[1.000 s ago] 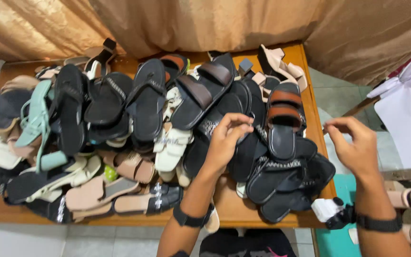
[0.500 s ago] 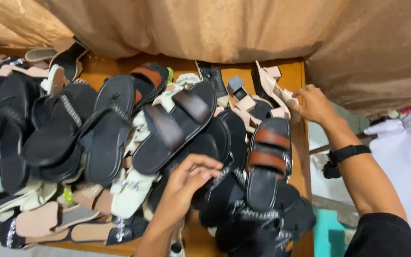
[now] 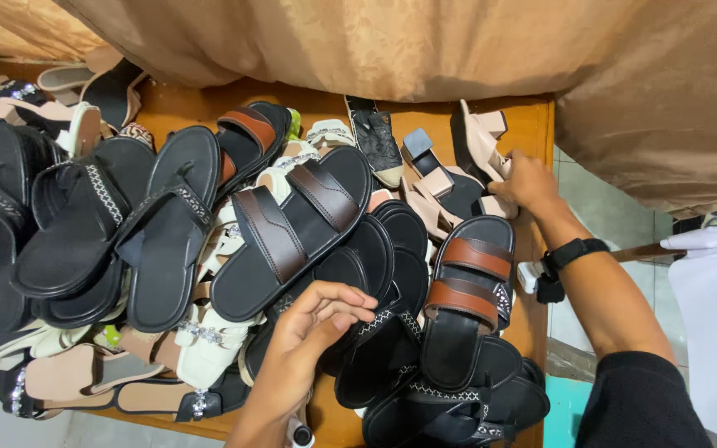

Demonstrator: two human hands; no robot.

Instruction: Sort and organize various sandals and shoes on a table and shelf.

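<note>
Under the curled fingertips (image 3: pixel 350 305) of the left hand (image 3: pixel 313 328) lie black sandals (image 3: pixel 367 249), overlapping flat on the wooden table (image 3: pixel 533 133); the fingers are loosely bent and hold nothing, the tips just brushing a black sole. Just above those fingertips sits one large black sandal with two dark brown straps (image 3: pixel 292 228). To their right lies one black sandal with two reddish-brown straps (image 3: pixel 466 290), and below it two or three black sandals with white stitched trim (image 3: pixel 450 398) are stacked.

At the far right corner of the table, the right hand (image 3: pixel 529 181) closes its fingers around the sole of a beige block-heeled sandal (image 3: pixel 479 137), which stands tilted on its edge. Just left of those fingers lies a second heeled sandal, pink with a black footbed (image 3: pixel 441 191). A black band (image 3: pixel 570 253) wraps the right wrist.

Well to the left of both hands, at least four more black flat sandals (image 3: pixel 168 224) are heaped together, with cream ones (image 3: pixel 209 340) beneath them; the full count cannot be told in the pile. A tan curtain (image 3: pixel 425 41) hangs beyond the table.
</note>
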